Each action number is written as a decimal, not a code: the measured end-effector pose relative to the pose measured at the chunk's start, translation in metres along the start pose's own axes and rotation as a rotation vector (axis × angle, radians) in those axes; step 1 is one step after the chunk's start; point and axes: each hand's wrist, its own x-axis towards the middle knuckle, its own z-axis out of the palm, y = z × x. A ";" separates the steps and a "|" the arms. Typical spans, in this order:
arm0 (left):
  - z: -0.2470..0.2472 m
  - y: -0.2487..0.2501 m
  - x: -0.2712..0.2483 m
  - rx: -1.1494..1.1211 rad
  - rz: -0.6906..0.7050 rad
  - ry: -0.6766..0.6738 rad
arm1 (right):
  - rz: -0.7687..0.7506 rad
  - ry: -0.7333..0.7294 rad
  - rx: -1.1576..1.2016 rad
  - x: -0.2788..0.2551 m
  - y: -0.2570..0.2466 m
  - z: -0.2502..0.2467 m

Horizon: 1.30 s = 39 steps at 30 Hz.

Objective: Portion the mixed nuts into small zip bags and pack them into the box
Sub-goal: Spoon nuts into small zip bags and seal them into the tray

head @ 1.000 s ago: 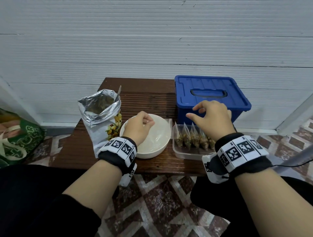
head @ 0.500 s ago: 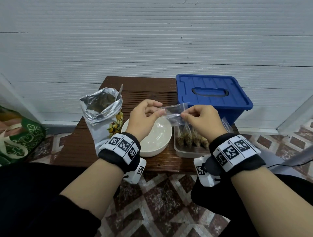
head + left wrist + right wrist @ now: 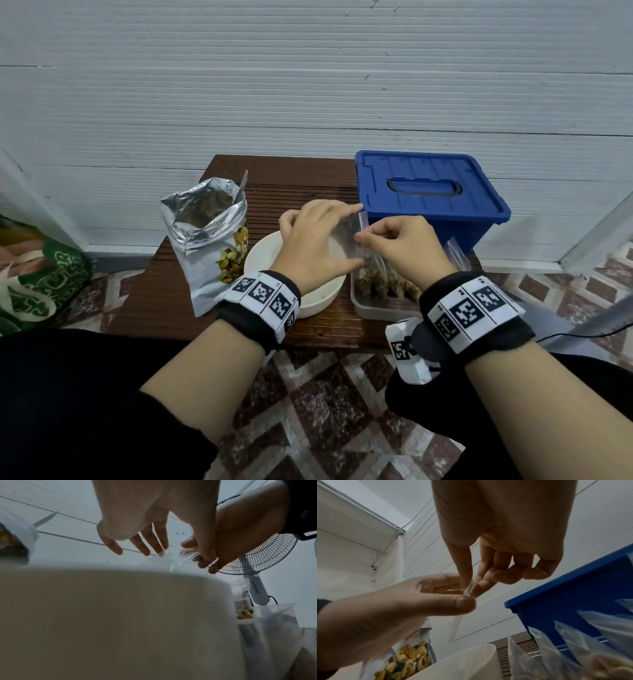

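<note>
An empty clear zip bag (image 3: pixel 347 251) hangs above the white bowl (image 3: pixel 260 255), held by both hands. My left hand (image 3: pixel 337 233) spans it, thumb below and fingers above. My right hand (image 3: pixel 363 238) pinches the bag's edge between thumb and forefinger; the right wrist view shows that pinch (image 3: pixel 469 586) with the bag (image 3: pixel 456 626) hanging below it. The open foil bag of mixed nuts (image 3: pixel 205 240) stands left of the bowl, a spoon handle (image 3: pixel 243 178) sticking out. The blue box (image 3: pixel 428 192) sits at the back right, lid on.
A clear tray (image 3: pixel 363 308) with several filled zip bags (image 3: pixel 376 284) stands in front of the blue box. Everything rests on a small brown table (image 3: pixel 164 291) against a white wall. A green bag (image 3: pixel 41 274) lies on the floor at left; a fan (image 3: pixel 257 555) stands to the right.
One second ago my left hand rested on the bowl and my right reached over the tray. Both hands have since lifted an empty zip bag over the bowl and turned it more upright.
</note>
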 end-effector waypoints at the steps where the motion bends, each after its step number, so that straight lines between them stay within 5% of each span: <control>1: 0.001 0.000 0.000 -0.002 0.005 0.030 | -0.004 -0.004 0.020 -0.001 0.000 0.000; 12: -0.004 -0.004 0.000 -0.095 0.005 0.157 | 0.005 0.005 0.096 0.002 -0.001 -0.002; 28: -0.016 -0.010 -0.002 -0.200 -0.097 0.077 | 0.026 0.050 0.093 0.001 -0.008 -0.001; 39: -0.097 -0.022 -0.009 -0.336 -0.146 0.167 | -0.065 0.002 0.019 0.011 -0.037 0.017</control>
